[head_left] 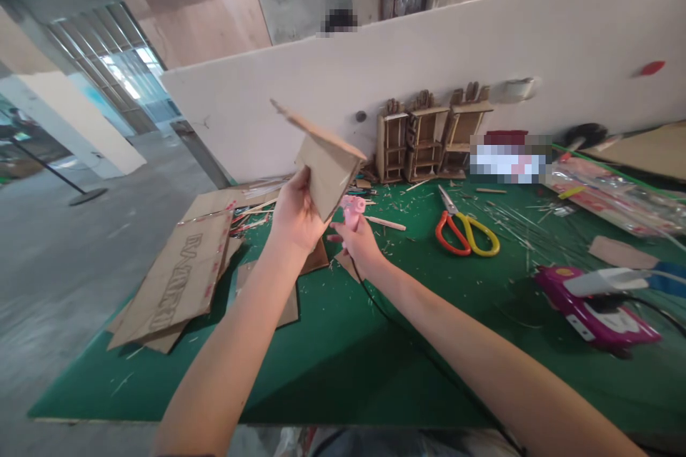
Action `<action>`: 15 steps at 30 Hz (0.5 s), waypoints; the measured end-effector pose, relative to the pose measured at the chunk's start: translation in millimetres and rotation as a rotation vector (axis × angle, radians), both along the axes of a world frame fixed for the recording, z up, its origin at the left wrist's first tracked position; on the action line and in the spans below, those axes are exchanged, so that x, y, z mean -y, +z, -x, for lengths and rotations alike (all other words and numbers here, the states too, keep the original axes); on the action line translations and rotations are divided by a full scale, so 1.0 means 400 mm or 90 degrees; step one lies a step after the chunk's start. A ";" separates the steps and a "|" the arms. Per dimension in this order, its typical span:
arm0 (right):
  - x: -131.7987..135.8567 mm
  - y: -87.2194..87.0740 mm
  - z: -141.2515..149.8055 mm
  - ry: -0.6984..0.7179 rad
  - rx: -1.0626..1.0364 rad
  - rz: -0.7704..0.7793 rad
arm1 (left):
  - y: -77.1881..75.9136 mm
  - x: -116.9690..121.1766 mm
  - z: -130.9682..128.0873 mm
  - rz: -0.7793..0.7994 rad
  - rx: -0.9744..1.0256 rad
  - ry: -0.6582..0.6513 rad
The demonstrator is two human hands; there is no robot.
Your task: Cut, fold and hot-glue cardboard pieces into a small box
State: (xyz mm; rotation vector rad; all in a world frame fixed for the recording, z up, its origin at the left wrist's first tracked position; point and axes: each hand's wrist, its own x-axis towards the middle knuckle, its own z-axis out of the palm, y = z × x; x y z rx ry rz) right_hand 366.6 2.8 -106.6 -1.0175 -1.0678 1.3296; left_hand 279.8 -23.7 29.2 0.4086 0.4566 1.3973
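Observation:
My left hand (298,213) grips a folded cardboard piece (326,170) and holds it up above the table, with one panel tilted out to the upper left. Close beside it, my right hand (358,237) is wrapped round a pink glue gun (354,208), whose black cord (396,325) trails down to the lower right. The gun's head is just right of the cardboard's lower edge; whether they touch I cannot tell. Below my hands lie flat cardboard offcuts (286,300) on the green tabletop (343,385).
Scissors (466,225) with red and yellow handles lie right of my hands. A magenta power strip (594,314) sits at right. Small cardboard structures (423,139) stand against the white partition (300,78). Cardboard sheets (176,271) are stacked at left. Glue strands and scraps litter the table.

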 end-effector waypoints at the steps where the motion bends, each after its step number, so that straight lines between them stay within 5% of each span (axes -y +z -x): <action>1: 0.002 0.001 -0.020 -0.016 0.008 -0.012 | -0.004 0.005 0.004 -0.005 0.007 0.021; 8: 0.055 0.033 -0.219 -0.100 0.135 -0.152 | -0.122 -0.044 0.044 0.118 0.052 0.128; 15: 0.153 0.000 -0.296 0.037 0.268 -0.297 | -0.237 -0.067 0.060 0.216 -0.051 0.101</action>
